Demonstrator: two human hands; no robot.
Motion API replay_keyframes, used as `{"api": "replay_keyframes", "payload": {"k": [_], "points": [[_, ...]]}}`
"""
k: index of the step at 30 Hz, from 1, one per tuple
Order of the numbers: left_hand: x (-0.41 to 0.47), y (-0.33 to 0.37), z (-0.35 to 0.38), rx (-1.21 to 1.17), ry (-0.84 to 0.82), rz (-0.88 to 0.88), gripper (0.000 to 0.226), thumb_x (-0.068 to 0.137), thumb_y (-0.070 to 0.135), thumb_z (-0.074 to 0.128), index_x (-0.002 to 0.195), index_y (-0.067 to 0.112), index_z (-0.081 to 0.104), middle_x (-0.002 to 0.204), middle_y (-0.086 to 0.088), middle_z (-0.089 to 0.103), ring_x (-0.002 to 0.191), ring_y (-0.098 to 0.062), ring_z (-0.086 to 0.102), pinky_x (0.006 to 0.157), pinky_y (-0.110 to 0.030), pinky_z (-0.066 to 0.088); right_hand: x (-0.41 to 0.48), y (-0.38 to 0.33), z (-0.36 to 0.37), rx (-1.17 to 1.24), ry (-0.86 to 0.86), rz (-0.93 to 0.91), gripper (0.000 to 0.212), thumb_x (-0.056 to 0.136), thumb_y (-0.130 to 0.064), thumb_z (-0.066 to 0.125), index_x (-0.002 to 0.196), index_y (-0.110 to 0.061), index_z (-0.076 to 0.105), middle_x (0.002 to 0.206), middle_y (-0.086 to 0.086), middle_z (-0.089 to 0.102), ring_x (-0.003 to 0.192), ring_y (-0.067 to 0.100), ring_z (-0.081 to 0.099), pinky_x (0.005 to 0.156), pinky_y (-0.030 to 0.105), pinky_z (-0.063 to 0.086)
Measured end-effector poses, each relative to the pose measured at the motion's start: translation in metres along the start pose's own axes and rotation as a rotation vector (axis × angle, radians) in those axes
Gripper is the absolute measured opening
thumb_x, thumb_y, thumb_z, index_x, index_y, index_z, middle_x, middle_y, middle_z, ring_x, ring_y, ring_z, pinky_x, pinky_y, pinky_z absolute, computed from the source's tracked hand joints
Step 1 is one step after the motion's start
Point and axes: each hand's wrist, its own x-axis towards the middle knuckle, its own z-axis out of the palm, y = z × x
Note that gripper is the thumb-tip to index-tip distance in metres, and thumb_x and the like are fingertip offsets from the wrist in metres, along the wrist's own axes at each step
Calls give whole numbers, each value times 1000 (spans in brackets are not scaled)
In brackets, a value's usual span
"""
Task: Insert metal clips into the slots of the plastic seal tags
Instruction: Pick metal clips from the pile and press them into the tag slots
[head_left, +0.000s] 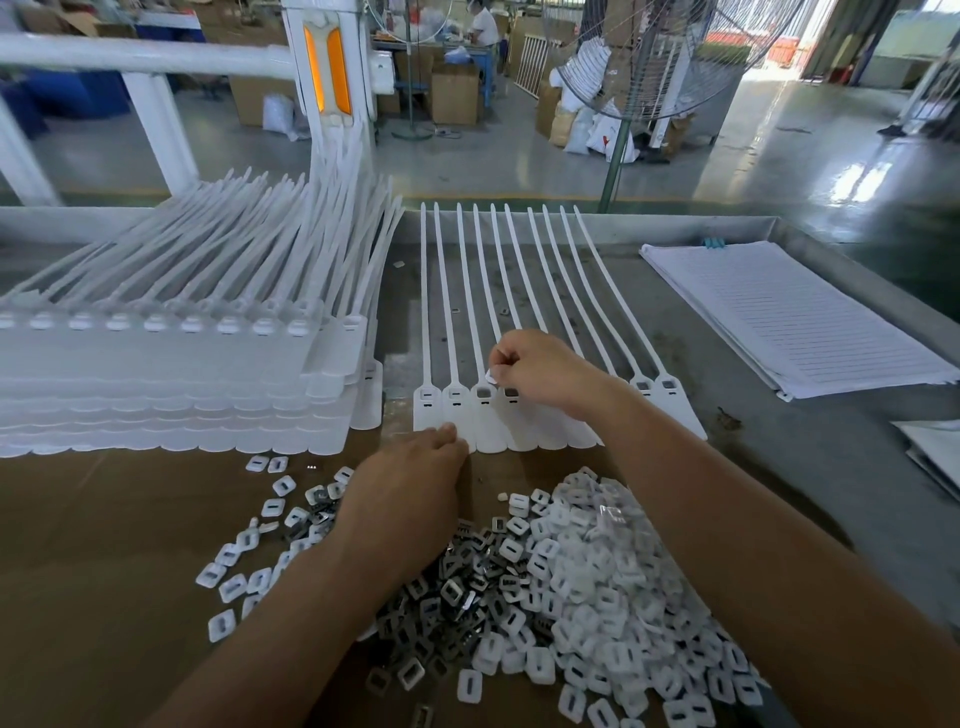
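Note:
A joined row of white plastic seal tags (488, 426) lies flat on the table, long tails pointing away from me. My right hand (545, 374) hovers over the tag heads and pinches a small white piece just above the third and fourth slots. My left hand (410, 493) rests at the near edge of the tag row, fingertips touching the bottom of the second tag. In front of me lies a heap of dark metal clips (467, 587) mixed with white plastic caps (602, 571).
A tall stack of tag strips (171, 364) fills the left side. White lined sheets (789, 317) lie at the right. Brown cardboard (104, 545) covers the near table. A standing fan (639, 57) and a white frame (156, 57) stand beyond the table.

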Motion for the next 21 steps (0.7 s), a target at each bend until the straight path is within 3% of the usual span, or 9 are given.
{"api": "replay_keyframes", "payload": {"k": [3,7,11,15,21], "points": [[1,0,0,1,-1,2,44,84,8,42,125,21,52,137,7,45,119,-14,46,93,-26,41,2,1,2,-23,-1,-14,16,91,-5,46,95,1,61,89,10,60,68,8,48,60,20,40],[1,-1,1,5,0,0,46,85,8,41,128,22,49,140,7,43,122,-14,45,95,-26,40,-4,1,1,31,98,-146,10,92,-5,46,89,-12,53,83,-6,54,84,14,55,74,27,46],[1,-1,1,15,4,12,44,85,9,40,126,22,50,138,6,45,120,-14,47,93,-25,41,-22,6,4,-58,50,-336,10,91,-4,48,85,-12,50,94,4,65,92,20,61,81,39,49],[0,-1,0,12,-1,14,43,86,11,40,126,22,49,138,6,44,118,-14,48,91,-25,42,-27,9,8,-234,17,-394,15,94,-9,47,85,-21,43,98,9,65,92,25,61,80,43,48],[0,0,-1,14,-4,16,44,86,11,40,127,23,48,140,7,42,120,-14,47,93,-25,41,-29,12,7,-287,17,-398,6,94,-9,46,94,-13,51,101,9,64,92,24,59,81,42,47]]}}
